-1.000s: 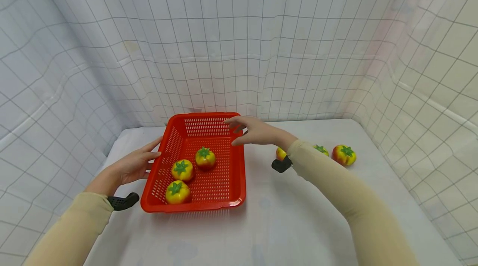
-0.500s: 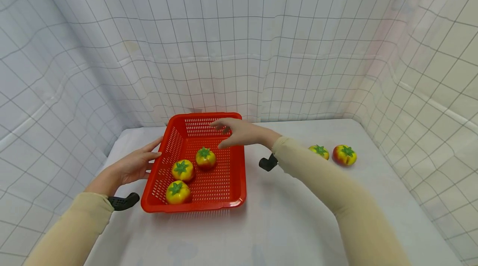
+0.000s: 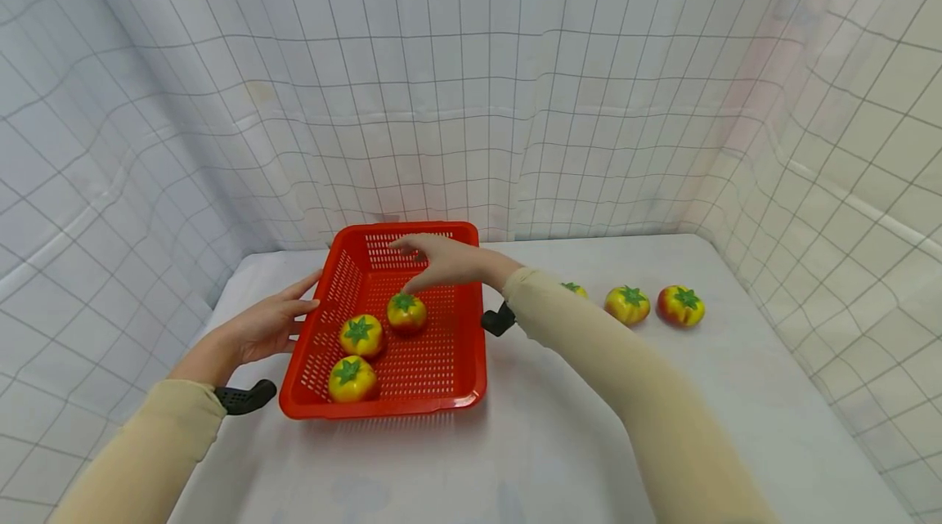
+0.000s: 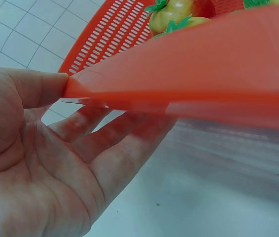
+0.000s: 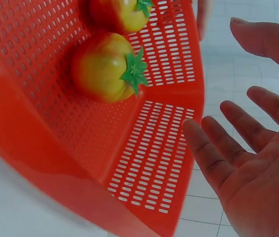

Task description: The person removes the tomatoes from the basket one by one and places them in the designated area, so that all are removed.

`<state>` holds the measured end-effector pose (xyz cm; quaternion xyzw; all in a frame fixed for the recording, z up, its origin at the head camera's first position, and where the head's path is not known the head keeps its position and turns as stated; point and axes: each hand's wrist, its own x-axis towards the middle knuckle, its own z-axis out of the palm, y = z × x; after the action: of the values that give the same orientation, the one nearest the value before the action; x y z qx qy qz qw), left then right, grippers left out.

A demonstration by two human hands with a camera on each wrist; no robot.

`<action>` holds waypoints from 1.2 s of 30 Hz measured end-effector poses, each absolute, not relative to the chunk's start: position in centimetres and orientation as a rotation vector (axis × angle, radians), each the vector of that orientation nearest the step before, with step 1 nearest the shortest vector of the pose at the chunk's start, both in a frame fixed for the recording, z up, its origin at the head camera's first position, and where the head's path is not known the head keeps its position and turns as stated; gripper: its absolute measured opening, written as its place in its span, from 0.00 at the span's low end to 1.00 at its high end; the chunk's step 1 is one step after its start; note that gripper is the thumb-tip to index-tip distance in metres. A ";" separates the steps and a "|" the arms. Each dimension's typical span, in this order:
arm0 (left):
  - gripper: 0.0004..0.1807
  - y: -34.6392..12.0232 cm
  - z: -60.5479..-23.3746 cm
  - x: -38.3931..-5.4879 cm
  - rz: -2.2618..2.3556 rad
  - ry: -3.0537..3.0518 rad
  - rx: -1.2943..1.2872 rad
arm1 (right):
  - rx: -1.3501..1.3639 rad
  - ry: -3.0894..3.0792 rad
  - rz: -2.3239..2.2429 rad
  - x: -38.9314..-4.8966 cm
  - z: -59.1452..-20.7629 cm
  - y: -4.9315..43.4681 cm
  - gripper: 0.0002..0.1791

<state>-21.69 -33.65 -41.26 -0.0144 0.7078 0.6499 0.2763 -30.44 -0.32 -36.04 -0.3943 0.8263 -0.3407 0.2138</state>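
Right fingers (image 5: 209,155) moved left above basket (image 3: 383,408) | 3 fruits (image 3: 361,336) inside

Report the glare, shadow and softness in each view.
Head view: bright, fairly even light, a small glint on the front right corner of the red basket and faint shadow on the table beside it; left wrist view: cool tint, with the near rim soft; right wrist view: the right hand looks dim, its palm partly shaded.

Right-hand grip (image 5: 260,168) near a slotted red basket (image 5: 179,94)
Fingers (image 5: 209,153) parted; inside, an upper fruit (image 5: 122,15) and a lower fruit (image 5: 97,71) sit close together, both yellow and red with green tops (image 5: 134,72).
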 end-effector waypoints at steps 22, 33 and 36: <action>0.39 -33.6 -41.3 -21.8 1.753 1.890 -0.046 | -0.897 2.259 -0.708 -31.2 -37.5 -3.4 0.50; 0.39 -33.6 -41.4 -21.8 1.752 1.885 -0.042 | -0.798 2.255 -0.706 -31.6 -38.1 -3.9 0.49; 0.39 -33.7 -41.4 -21.8 1.750 1.887 -0.044 | -0.751 2.206 -0.744 -31.7 -38.2 -3.9 0.49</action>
<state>-21.84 -33.65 -41.39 -0.0163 0.7039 0.6526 0.2799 -31.65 -3.94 -38.24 -0.2886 0.8478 -0.2861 0.3407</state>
